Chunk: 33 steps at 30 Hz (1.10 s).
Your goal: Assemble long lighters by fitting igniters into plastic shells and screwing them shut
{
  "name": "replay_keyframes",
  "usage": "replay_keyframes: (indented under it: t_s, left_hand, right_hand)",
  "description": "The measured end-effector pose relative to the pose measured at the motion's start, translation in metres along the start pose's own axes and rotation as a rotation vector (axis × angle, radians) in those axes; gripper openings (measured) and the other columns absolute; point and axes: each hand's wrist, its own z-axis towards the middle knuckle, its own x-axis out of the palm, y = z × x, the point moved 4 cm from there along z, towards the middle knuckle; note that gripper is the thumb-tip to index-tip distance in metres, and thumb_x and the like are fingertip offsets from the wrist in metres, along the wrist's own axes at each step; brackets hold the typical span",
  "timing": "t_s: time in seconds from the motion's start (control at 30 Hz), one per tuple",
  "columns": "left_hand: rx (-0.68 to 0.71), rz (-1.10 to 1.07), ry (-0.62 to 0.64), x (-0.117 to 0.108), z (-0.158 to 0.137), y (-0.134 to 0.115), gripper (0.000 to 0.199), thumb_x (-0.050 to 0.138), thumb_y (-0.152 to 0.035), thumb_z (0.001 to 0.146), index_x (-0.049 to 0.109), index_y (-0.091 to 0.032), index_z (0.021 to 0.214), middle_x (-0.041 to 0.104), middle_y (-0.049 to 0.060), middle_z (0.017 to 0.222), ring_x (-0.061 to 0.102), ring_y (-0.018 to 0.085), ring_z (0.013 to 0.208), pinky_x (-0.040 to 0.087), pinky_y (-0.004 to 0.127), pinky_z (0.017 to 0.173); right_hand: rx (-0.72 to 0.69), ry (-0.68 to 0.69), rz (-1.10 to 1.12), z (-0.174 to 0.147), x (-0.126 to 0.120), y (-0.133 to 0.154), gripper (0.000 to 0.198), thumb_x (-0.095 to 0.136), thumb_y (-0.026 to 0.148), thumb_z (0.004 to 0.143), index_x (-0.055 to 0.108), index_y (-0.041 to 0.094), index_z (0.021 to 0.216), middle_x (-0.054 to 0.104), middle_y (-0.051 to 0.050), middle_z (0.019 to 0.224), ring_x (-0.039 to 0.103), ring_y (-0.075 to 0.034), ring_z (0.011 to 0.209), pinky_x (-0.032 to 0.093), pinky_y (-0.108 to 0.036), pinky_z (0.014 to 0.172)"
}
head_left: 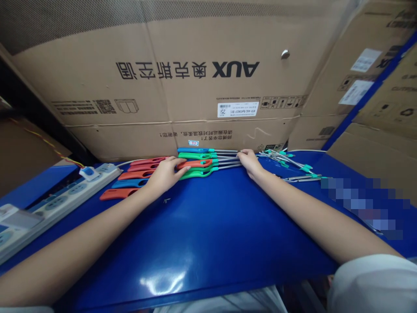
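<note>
My left hand (165, 174) is over a row of long-nosed lighters, its thumb and fingers closed on an orange lighter (199, 164). A blue lighter (195, 150) and green lighters (195, 156) lie close alongside, their metal tubes (228, 160) pointing right. My right hand (250, 161) has its fingers closed at the far ends of these tubes; exactly how many it pinches is hidden. To its right lies a loose pile of metal tubes with teal triggers (276, 157). Left of my left hand, several red, orange and blue handles (125, 184) lie in a row, partly covered by the hand.
A large cardboard panel (182, 95) stands along the back of the blue table (208, 234), with a small label (193, 143) low on it. On the left lies a white power strip (70, 191) with a plug in it. More cardboard (371, 150) stands at the right.
</note>
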Motion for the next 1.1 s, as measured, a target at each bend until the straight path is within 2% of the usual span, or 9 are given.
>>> replay_keyframes:
  t_s: [0.27,0.43,0.57,0.67,0.8,0.9,0.97,1.0,1.1]
  left_hand:
    - [-0.067,-0.047,0.009,0.0,0.001,0.007,0.048,0.056,-0.054,0.094,0.072,-0.014,0.116,0.075,0.013,0.109,0.07,0.029,0.097,0.054,0.04,0.091]
    - [-0.136,-0.066,0.013,0.001,0.007,0.014,0.044,0.062,-0.054,0.09,0.069,-0.015,0.109,0.076,0.012,0.104,0.072,0.028,0.093,0.055,0.036,0.082]
    - [-0.159,-0.052,-0.011,-0.002,0.004,0.013,0.047,0.069,-0.052,0.086,0.061,-0.015,0.113,0.073,0.011,0.103,0.07,0.026,0.088,0.055,0.035,0.078]
    - [-0.144,-0.034,-0.026,-0.007,-0.005,0.007,0.057,0.073,-0.055,0.082,0.054,-0.017,0.12,0.069,0.012,0.114,0.069,0.026,0.092,0.054,0.035,0.078]
    - [-0.124,0.112,0.02,-0.027,-0.015,0.005,0.056,0.068,-0.056,0.085,0.052,-0.02,0.125,0.064,0.013,0.125,0.067,0.028,0.101,0.052,0.036,0.078]
    - [-0.132,0.289,0.204,-0.052,-0.016,0.019,0.049,0.066,-0.057,0.085,0.062,-0.018,0.115,0.066,0.013,0.118,0.064,0.031,0.105,0.05,0.037,0.085]
    - [-0.163,0.316,0.262,-0.073,-0.016,0.033,0.039,0.066,-0.047,0.086,0.067,-0.015,0.107,0.067,0.012,0.107,0.064,0.028,0.096,0.049,0.036,0.084]
    - [-0.166,0.323,0.289,-0.083,-0.017,0.04,0.035,0.063,-0.041,0.087,0.068,-0.014,0.111,0.068,0.01,0.108,0.063,0.026,0.097,0.047,0.034,0.085]
    - [-0.202,0.326,0.434,-0.104,-0.028,0.056,0.023,0.064,-0.024,0.08,0.073,-0.014,0.099,0.07,0.004,0.093,0.061,0.021,0.086,0.045,0.027,0.077]
  right_hand:
    - [-0.049,0.018,-0.086,-0.002,-0.009,-0.009,0.038,0.063,0.037,0.098,0.06,0.017,0.13,0.062,-0.011,0.13,0.065,-0.024,0.11,0.057,-0.045,0.092]
    - [-0.142,0.04,-0.188,-0.004,-0.01,-0.01,0.038,0.066,0.031,0.093,0.059,0.017,0.128,0.059,-0.012,0.131,0.064,-0.024,0.11,0.055,-0.045,0.095]
    - [-0.252,0.053,-0.275,-0.015,-0.014,-0.002,0.046,0.065,0.024,0.08,0.054,0.018,0.125,0.053,-0.015,0.131,0.058,-0.028,0.12,0.048,-0.047,0.106]
    - [-0.368,0.06,-0.341,-0.032,-0.021,0.011,0.049,0.061,0.024,0.078,0.052,0.018,0.126,0.05,-0.017,0.135,0.049,-0.031,0.133,0.039,-0.05,0.116]
    - [-0.504,0.098,-0.419,-0.062,-0.032,0.027,0.056,0.058,0.023,0.079,0.048,0.013,0.133,0.04,-0.023,0.147,0.036,-0.036,0.145,0.033,-0.053,0.119]
    - [-0.625,0.093,-0.544,-0.081,-0.044,0.033,0.054,0.056,0.027,0.084,0.048,0.012,0.135,0.032,-0.026,0.154,0.029,-0.042,0.148,0.032,-0.06,0.117]
    - [-0.715,0.05,-0.651,-0.09,-0.051,0.034,0.051,0.055,0.028,0.087,0.049,0.011,0.134,0.034,-0.026,0.153,0.031,-0.043,0.147,0.033,-0.062,0.116]
    - [-0.746,0.031,-0.679,-0.093,-0.054,0.033,0.049,0.054,0.028,0.088,0.05,0.012,0.134,0.036,-0.026,0.152,0.033,-0.043,0.146,0.034,-0.062,0.116]
    - [-0.797,-0.003,-0.667,-0.097,-0.06,0.028,0.045,0.054,0.029,0.089,0.052,0.014,0.131,0.04,-0.025,0.149,0.037,-0.042,0.145,0.037,-0.062,0.114]
